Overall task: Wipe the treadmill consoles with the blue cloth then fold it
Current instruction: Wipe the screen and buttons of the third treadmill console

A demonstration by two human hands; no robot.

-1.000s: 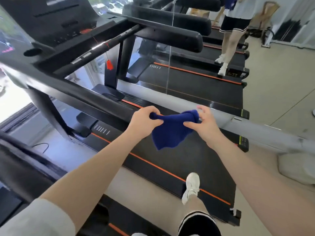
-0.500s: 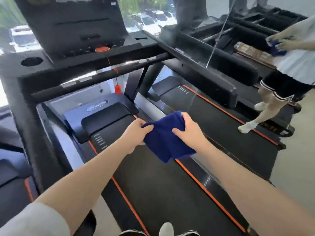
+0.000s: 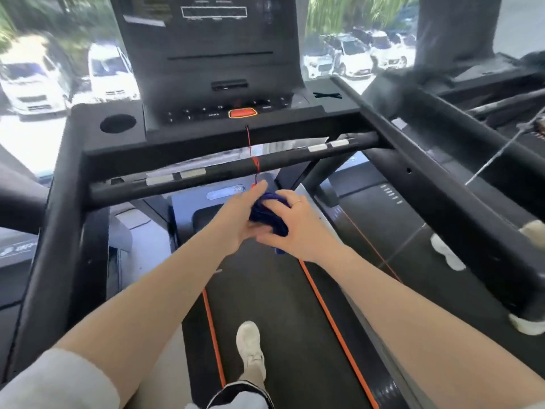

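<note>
The blue cloth is bunched up between my two hands, held in the air below the front handlebar. My right hand curls over it from the right and covers most of it. My left hand lies against its left side with the fingers stretched up along it. The black treadmill console with its dark screen and orange-red stop button stands straight ahead, well above the hands.
A red safety cord hangs from the console down to the hands. A round cup holder sits left of the buttons. Side rails flank me. My white shoe is on the belt. Another person's shoes show at the right.
I have turned to face this treadmill's console head-on and stepped onto its belt. The cloth, spread between my hands before, is now gathered into a bunch as my hands came together.
</note>
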